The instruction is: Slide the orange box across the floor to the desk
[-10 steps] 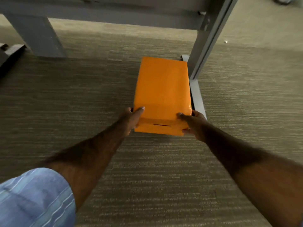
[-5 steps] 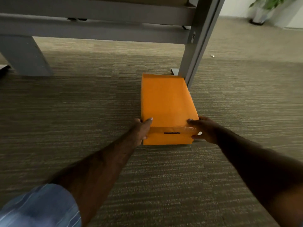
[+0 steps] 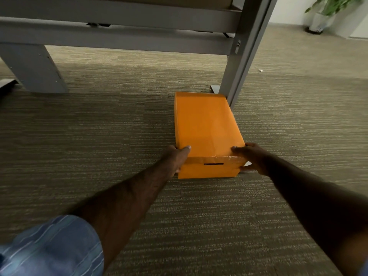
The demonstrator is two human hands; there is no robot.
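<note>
The orange box (image 3: 205,124) lies lengthwise on the carpet, its far right corner beside the grey desk leg (image 3: 242,62). My left hand (image 3: 176,159) grips its near left corner, thumb on the lid. At the near right corner my right hand (image 3: 250,158) holds the box with fingers over the lid edge. The near end face shows a thin black slot. The desk's crossbeams (image 3: 119,38) span the top of the view.
A second grey desk support (image 3: 33,68) stands at far left. The leg's flat foot (image 3: 214,89) pokes out behind the box. A potted plant (image 3: 326,12) sits at far right, and a small scrap (image 3: 260,70) lies on the carpet.
The view has tilted up, so more of the desk frame and the plant show. The box sits lower in view, still beside the leg, with both hands on its near corners.
</note>
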